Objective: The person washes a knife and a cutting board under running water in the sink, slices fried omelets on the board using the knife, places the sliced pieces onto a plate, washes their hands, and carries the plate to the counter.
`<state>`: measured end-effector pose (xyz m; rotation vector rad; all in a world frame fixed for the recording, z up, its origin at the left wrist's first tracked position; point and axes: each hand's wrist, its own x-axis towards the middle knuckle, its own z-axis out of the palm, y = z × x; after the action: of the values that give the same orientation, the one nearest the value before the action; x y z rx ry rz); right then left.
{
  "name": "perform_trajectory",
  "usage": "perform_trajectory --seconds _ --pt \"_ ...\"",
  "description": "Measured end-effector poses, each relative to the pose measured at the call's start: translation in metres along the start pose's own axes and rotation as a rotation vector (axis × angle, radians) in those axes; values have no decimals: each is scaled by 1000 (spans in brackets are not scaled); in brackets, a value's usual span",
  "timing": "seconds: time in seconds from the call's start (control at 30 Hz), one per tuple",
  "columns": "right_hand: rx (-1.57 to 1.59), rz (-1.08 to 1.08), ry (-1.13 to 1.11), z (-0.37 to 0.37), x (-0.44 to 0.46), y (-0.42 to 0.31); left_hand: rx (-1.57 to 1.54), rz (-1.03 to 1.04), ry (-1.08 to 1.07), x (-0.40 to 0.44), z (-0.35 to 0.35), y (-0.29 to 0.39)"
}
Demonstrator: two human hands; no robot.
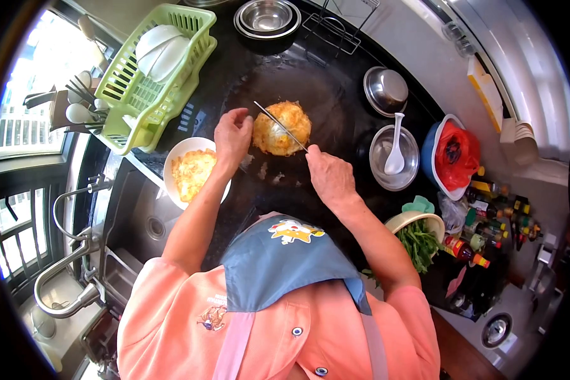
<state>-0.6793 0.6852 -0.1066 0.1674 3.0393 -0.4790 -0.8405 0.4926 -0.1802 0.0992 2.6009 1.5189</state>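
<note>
A round golden-brown fried egg (284, 140), like an omelette, lies on the dark, wet-looking surface in front of me. My right hand (329, 174) grips a knife (273, 119), its thin blade seen nearly edge-on and slanting across the egg. Beside the egg's left edge is my left hand (233, 134), fingers loosely bent and thumb apart, with nothing visible in it. Whether its fingertips touch the egg I cannot tell. A white bowl (170, 166) with more fried egg stands next to my left forearm. Small crumbs lie below the egg.
A green dish rack (193, 69) holding white bowls stands at upper left, above the sink (139, 209). Metal bowls (386, 88) and a white spoon (396, 152) are at right. Further right are a basin with a red bag (456, 155), leafy greens (418, 244) and several bottles.
</note>
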Motion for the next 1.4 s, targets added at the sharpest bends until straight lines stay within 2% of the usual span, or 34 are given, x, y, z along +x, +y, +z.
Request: perform_trajectory --seconds 0.1,0.2,0.3,0.63,0.77,0.93,1.13,1.33,1.4 --pt "10 12 -8 -9 -1 -4 265 83 -137 -2 -10 19" --pt "-69 3 -54 7 -3 2 322 62 -185 -3 -9 24" --pt "-19 -16 11 4 -2 7 328 72 -163 -7 -9 26" --pt "38 77 -93 -21 5 0 270 75 -159 -6 -10 24" --pt "46 45 -48 -6 5 7 291 103 -135 -5 -7 20" --pt "32 61 -95 -8 -30 13 267 16 -189 -2 -7 23" --pt "-55 90 -84 -19 -64 31 315 85 -124 -6 -3 23" --pt "-57 113 44 -23 -50 40 272 -81 -218 -10 -12 41" --pt "-22 138 18 -23 -47 39 180 -87 -176 -14 -8 34"
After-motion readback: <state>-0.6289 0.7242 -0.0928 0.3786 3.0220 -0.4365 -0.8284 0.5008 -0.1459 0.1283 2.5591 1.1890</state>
